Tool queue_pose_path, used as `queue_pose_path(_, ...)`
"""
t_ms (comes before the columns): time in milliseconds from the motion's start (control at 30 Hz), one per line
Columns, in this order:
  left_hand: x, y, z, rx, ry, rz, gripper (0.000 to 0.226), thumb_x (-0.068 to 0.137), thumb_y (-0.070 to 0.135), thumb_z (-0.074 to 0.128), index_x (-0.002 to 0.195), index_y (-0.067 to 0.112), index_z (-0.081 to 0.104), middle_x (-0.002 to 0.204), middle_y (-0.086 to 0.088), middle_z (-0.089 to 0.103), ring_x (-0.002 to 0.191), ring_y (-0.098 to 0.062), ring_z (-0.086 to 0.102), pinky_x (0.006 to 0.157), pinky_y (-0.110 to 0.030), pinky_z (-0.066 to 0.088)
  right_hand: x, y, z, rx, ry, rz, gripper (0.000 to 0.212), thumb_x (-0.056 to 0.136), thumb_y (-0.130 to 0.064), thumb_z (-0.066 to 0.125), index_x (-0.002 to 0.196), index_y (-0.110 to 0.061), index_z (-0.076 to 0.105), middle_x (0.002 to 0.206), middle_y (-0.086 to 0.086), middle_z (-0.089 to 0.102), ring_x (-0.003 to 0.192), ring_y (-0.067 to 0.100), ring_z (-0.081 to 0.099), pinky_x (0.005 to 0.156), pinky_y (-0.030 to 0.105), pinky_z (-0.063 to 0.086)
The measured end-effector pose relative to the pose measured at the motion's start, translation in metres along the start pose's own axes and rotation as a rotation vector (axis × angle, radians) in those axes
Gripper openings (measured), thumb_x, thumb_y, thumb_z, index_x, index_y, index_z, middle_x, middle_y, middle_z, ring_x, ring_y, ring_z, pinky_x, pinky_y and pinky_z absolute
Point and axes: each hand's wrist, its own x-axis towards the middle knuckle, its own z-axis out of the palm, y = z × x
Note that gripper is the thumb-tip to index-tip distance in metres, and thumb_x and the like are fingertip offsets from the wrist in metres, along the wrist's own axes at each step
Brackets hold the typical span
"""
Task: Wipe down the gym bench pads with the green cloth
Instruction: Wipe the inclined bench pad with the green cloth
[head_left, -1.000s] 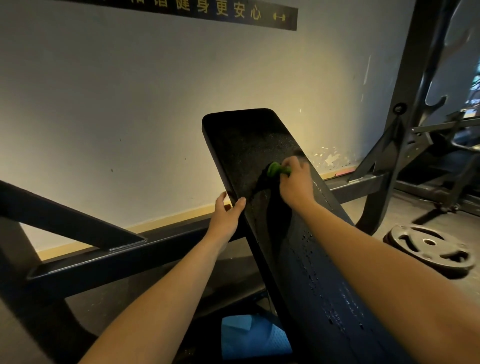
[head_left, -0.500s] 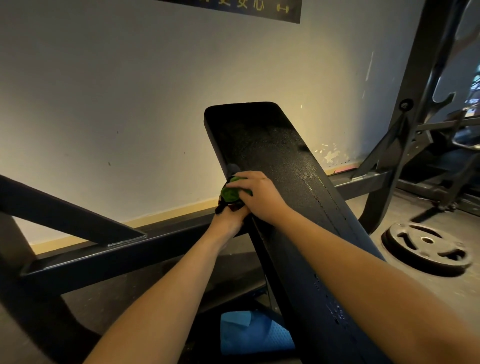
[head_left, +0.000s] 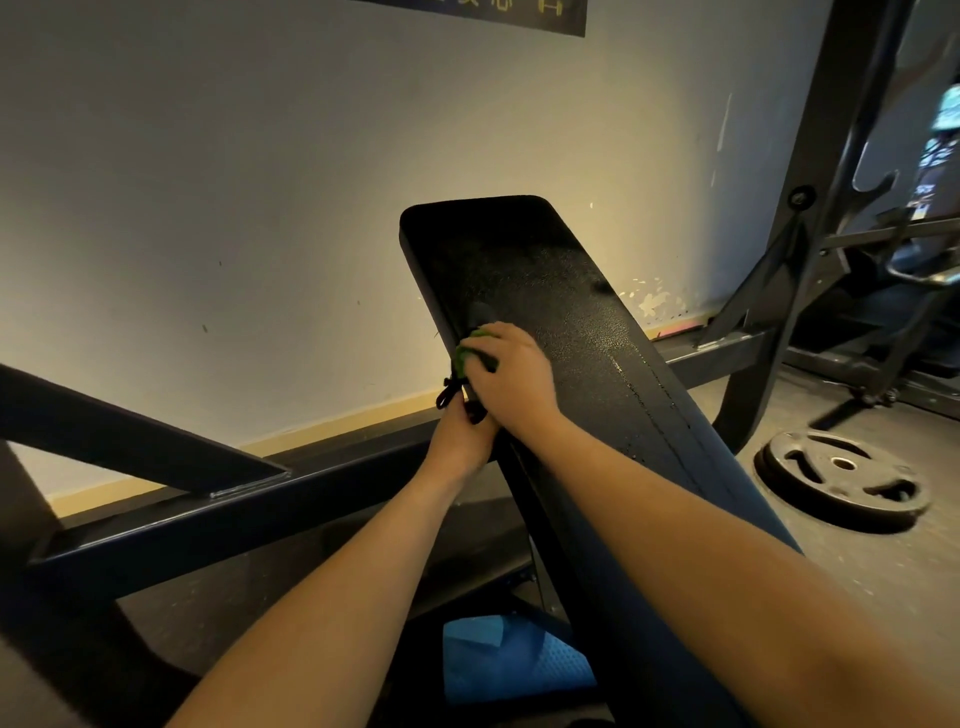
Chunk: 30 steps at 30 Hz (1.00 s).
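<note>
- Fingers of the right hand are curled round the green cloth. Why there?
- It pushes the scrunched cloth onto the bench pad, right at the pad's left edge. I think that edge is the bit being wiped now.
- And the left hand?
- Just under the right hand, against the pad's side, maybe to steady it. Its fingers are hidden, so I can't tell if they grip.
- How does the pad look?
- Long, black, bumpy like leather, with round corners, leaning up away from the hands. Small wet drops shine right of the hands, so that side may need wiping.
- Further out?
- A dark metal bar to the left, and a round weight plate far right on the floor.
</note>
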Motion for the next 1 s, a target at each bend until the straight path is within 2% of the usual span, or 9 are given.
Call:
queue_pose_path(100, -0.003, 0.001, -0.001, 0.006, 0.011, 0.004, 0.035, 0.099, 0.029, 0.062, 0.129, 0.029, 0.044, 0.124, -0.001, 0.062, 0.107, -0.014, 0.060, 0.078, -0.021, 0.046, 0.003, 0.004, -0.006, -0.041, -0.105, -0.126, 0.030, 0.094, -0.013, 0.058, 0.120, -0.017, 0.072, 0.136, 0.002, 0.058, 0.129, 0.018, 0.047, 0.108, 0.025, 0.033)
queue_pose_path(167, -0.004, -0.001, -0.002, -0.044, -0.001, 0.031, 0.049, 0.098, 0.033, 0.064, 0.140, 0.036, 0.038, 0.127, 0.005, 0.060, 0.114, -0.012, 0.060, 0.079, -0.017, 0.049, 0.012, 0.019, -0.017, -0.121, -0.120, -0.144, 0.033, 0.095, -0.009, 0.054, 0.123, -0.016, 0.070, 0.138, 0.003, 0.057, 0.130, 0.021, 0.047, 0.109, 0.031, 0.036)
queue_pose_path(267, -0.006, -0.001, -0.004, -0.046, -0.018, 0.016, 0.078, 0.098, 0.035, 0.063, 0.158, 0.032, 0.014, 0.141, 0.007, 0.049, 0.126, -0.010, 0.049, 0.095, -0.021, 0.045, 0.023, 0.050, -0.033, -0.214, -0.040, -0.009, 0.035, 0.097, -0.009, 0.051, 0.127, -0.016, 0.067, 0.140, 0.004, 0.054, 0.130, 0.023, 0.048, 0.108, 0.031, 0.038)
queue_pose_path(367, -0.007, -0.002, -0.001, -0.030, 0.008, 0.052, 0.078, 0.099, 0.036, 0.061, 0.159, 0.030, 0.012, 0.153, 0.002, 0.042, 0.140, -0.019, 0.042, 0.110, -0.034, 0.039, 0.023, 0.063, -0.035, -0.190, 0.062, 0.168, 0.035, 0.098, -0.010, 0.048, 0.128, -0.015, 0.066, 0.141, 0.004, 0.052, 0.128, 0.025, 0.049, 0.104, 0.033, 0.040)
queue_pose_path(533, -0.004, -0.008, 0.002, -0.063, 0.023, 0.067, 0.071, 0.099, 0.034, 0.062, 0.156, 0.035, 0.019, 0.144, 0.003, 0.053, 0.132, -0.016, 0.052, 0.100, -0.025, 0.047, 0.003, 0.028, -0.018, -0.070, 0.038, 0.076, 0.029, 0.096, -0.019, 0.056, 0.121, -0.020, 0.071, 0.129, -0.001, 0.059, 0.122, 0.016, 0.049, 0.099, 0.025, 0.037)
queue_pose_path(667, -0.002, -0.010, 0.004, -0.072, 0.066, 0.128, 0.053, 0.100, 0.021, 0.061, 0.146, 0.031, 0.038, 0.123, 0.015, 0.060, 0.110, 0.006, 0.060, 0.084, -0.009, 0.049, -0.016, 0.020, -0.016, -0.017, -0.105, -0.129, 0.026, 0.093, -0.022, 0.065, 0.118, -0.019, 0.072, 0.132, 0.001, 0.059, 0.127, 0.014, 0.046, 0.108, 0.024, 0.033)
queue_pose_path(800, -0.003, -0.006, 0.003, 0.202, 0.148, 0.223, 0.073, 0.095, 0.036, 0.066, 0.156, 0.030, 0.026, 0.156, 0.005, 0.036, 0.143, -0.012, 0.032, 0.118, -0.035, 0.030, -0.007, 0.040, -0.027, -0.009, -0.086, -0.071, 0.027, 0.096, -0.014, 0.061, 0.119, -0.019, 0.072, 0.136, 0.003, 0.057, 0.132, 0.019, 0.045, 0.114, 0.031, 0.032)
queue_pose_path(900, -0.003, 0.004, 0.006, 0.416, 0.162, 0.280, 0.072, 0.099, 0.030, 0.060, 0.159, 0.028, 0.020, 0.166, 0.002, 0.011, 0.152, -0.015, 0.006, 0.120, -0.034, 0.013, 0.003, 0.058, -0.042, -0.076, -0.041, 0.004, 0.028, 0.097, -0.012, 0.057, 0.121, -0.016, 0.071, 0.137, 0.006, 0.057, 0.129, 0.024, 0.048, 0.112, 0.035, 0.036)
queue_pose_path(1000, -0.005, 0.007, 0.008, 0.459, 0.157, 0.279, 0.067, 0.101, 0.029, 0.055, 0.159, 0.027, 0.022, 0.167, 0.000, 0.004, 0.153, -0.015, 0.001, 0.121, -0.034, 0.010, 0.011, 0.088, -0.062, -0.123, 0.022, 0.175, 0.030, 0.099, -0.012, 0.052, 0.124, -0.016, 0.069, 0.140, 0.006, 0.055, 0.129, 0.027, 0.048, 0.109, 0.038, 0.037)
